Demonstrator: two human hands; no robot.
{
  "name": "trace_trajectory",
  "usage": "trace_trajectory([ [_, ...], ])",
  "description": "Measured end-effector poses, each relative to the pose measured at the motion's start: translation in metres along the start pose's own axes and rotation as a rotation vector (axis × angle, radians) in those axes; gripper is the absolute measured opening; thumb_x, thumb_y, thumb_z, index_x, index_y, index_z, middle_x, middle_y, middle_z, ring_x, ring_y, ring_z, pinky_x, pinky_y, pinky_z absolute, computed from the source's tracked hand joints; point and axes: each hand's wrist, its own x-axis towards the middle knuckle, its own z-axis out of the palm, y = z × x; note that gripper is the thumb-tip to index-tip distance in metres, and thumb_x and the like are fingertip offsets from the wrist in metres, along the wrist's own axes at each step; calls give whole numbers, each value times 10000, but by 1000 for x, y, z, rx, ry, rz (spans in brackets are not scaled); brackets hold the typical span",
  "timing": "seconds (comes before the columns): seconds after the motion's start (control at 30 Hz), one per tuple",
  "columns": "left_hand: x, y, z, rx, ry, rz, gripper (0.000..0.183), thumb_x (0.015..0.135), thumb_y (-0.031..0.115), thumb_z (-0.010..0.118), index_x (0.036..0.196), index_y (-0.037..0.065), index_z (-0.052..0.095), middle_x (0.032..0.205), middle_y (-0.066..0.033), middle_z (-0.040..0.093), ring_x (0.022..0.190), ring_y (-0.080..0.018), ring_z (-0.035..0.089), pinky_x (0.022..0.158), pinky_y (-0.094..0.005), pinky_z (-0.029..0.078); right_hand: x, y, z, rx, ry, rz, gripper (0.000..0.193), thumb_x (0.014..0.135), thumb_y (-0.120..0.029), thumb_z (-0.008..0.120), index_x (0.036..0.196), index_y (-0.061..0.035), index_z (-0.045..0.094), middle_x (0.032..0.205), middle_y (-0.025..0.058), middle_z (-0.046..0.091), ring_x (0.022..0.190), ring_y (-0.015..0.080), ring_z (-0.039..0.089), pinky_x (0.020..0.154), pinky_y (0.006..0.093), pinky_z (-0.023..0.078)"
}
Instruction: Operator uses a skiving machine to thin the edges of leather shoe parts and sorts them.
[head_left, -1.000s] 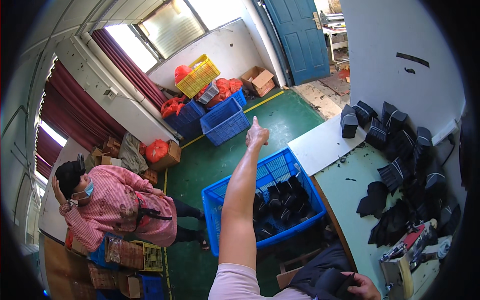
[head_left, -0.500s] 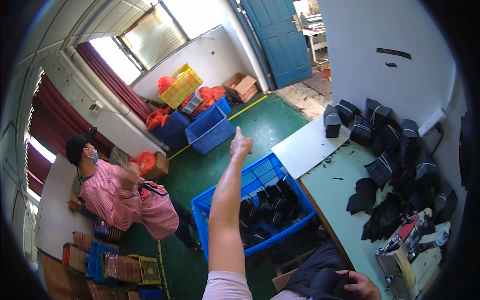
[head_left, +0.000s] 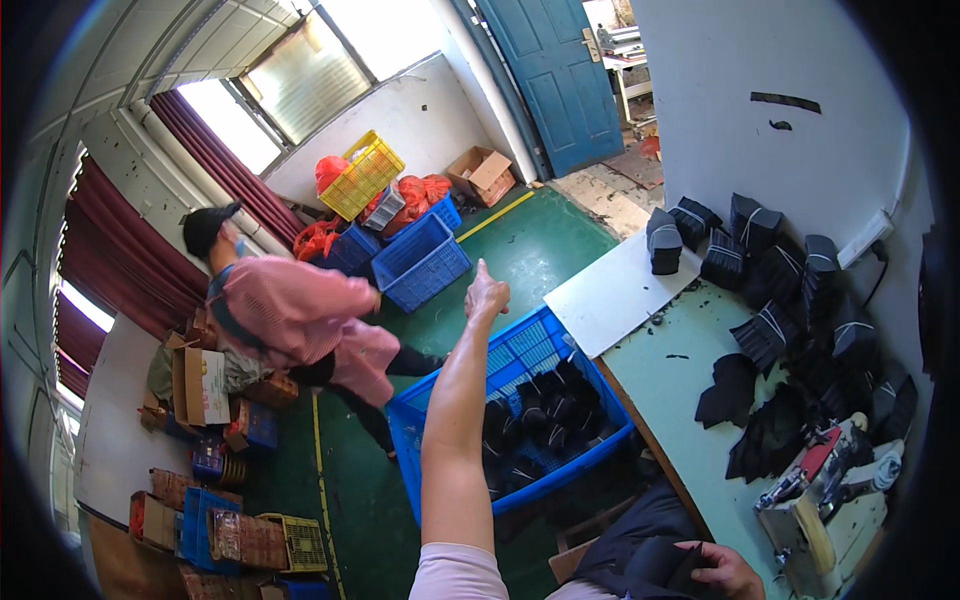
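Black fabric (head_left: 655,560) under right hand (head_left: 722,568), left hand (head_left: 487,294) raised — above blue crate (head_left: 520,355)

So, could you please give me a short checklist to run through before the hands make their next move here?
1. Left hand free: ok, raised over the blue crate, index finger pointing, holding nothing.
2. Right hand settled: ok, resting on dark fabric on the lap; whether it grips it, cannot tell.
3. Crate stocked: ok, black pieces lie inside.
4. Table supply: ok, tied black bundles are stacked by the wall.
5. Floor beyond the crate free: not ok, a person in a pink top bends there.
6. Sewing machine ready: cannot tell.
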Motion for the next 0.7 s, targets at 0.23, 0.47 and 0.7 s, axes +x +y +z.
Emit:
trace_trajectory([
  [0.23,2,5,12,22,-9,26,779,837,171,500,1559,196,209,733,-108,717,908,-244,713,893,-400,487,-2,5,-1,-3,62,18,704,798,-219,748,1411,-16,467,1340,92,541,1253,229,484,1075,335,349],
  [0.47,-2,-11,5,8,-15,7,790,833,172,514,1561,187,207,730,-107,716,914,-245,714,892,-402,485,-1,3,-1,1,75,101,651,798,-154,717,1396,-30,488,1333,93,542,1262,228,471,1085,335,331],
  [0.7,3,-6,25,51,-39,1,788,828,168,534,1552,197,225,745,-109,721,870,-246,722,869,-393,496,-7,-4,8,-53,83,-19,615,827,-180,691,1380,2,490,1320,129,557,1239,262,506,1043,354,385],
])
